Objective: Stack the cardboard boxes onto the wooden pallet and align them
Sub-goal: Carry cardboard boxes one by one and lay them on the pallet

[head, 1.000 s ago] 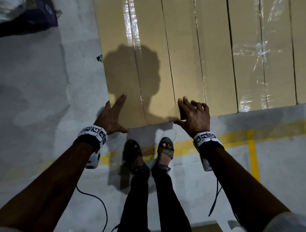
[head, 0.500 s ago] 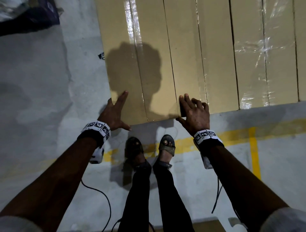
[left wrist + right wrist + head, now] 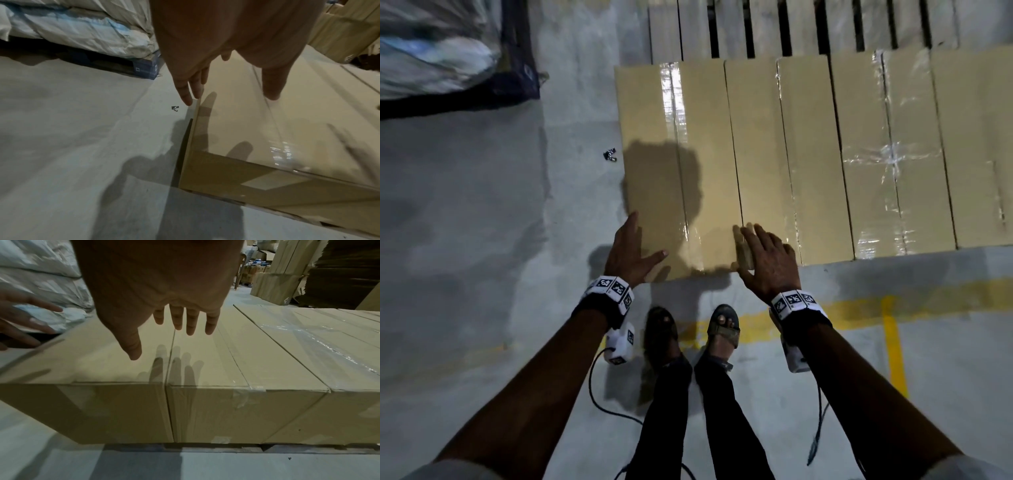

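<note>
Several long boxes (image 3: pixel 808 157) lie side by side on the pallet (image 3: pixel 767 27), its slats showing beyond them. The left hand (image 3: pixel 631 251) sits at the near left corner of the leftmost box (image 3: pixel 674 164), fingers straight, thumb spread across the top. The right hand (image 3: pixel 767 260) hovers over the near edge by the first seam, fingers straight and slightly apart, holding nothing.

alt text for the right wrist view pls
An open right hand hovers, fingers spread, over the seam between two taped cardboard boxes set side by side on a pallet. The left hand shows at the left edge.
</note>
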Demonstrator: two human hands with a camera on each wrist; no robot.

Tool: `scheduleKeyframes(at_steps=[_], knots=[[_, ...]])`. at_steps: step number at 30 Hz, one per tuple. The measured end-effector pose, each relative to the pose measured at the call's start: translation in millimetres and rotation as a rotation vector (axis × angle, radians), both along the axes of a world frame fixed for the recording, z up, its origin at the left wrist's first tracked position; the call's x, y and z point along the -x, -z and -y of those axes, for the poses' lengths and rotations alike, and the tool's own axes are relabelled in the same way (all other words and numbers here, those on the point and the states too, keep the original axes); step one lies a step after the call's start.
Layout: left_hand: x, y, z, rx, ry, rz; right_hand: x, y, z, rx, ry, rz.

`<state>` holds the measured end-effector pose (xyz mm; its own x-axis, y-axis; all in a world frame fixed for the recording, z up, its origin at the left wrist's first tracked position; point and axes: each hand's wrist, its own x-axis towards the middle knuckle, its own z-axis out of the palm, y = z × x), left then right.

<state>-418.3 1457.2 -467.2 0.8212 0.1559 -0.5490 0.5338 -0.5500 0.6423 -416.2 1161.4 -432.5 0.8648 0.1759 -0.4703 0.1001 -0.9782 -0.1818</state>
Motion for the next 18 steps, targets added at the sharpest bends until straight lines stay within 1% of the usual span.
scheduleKeyframes(at_steps=[3, 5, 7, 9, 11, 13, 18], knots=[[11.8, -22.5, 7.3, 0.005, 0.033, -0.033, 4.6, -28.8, -19.0, -0.033, 0.018, -0.011], [26.5, -43.3, 11.7, 0.04, 0.078, -0.058, 8.9, -53.6, -31.6, -0.047, 0.036, -0.034], [40.3, -70.7, 19.6, 0.078, 0.136, -0.038, 14.0, -77.7, -42.7, -0.073, 0.05, -0.065], [50.0, -108.0, 27.4, 0.07, 0.195, -0.037, 18.7, -104.7, -52.7, -0.097, 0.07, -0.073], [62.5, -133.6, 29.7, 0.061, 0.245, -0.042, 26.2, -128.0, -61.5, -0.124, 0.1, -0.074], [75.3, -149.6, 29.1, 0.07, 0.266, -0.058, 33.7, -145.1, -67.0, -0.158, 0.132, -0.08], [102.7, -203.5, 20.3, 0.072, 0.339, -0.106, 54.5, -193.3, -71.4, -0.23, 0.204, -0.072]])
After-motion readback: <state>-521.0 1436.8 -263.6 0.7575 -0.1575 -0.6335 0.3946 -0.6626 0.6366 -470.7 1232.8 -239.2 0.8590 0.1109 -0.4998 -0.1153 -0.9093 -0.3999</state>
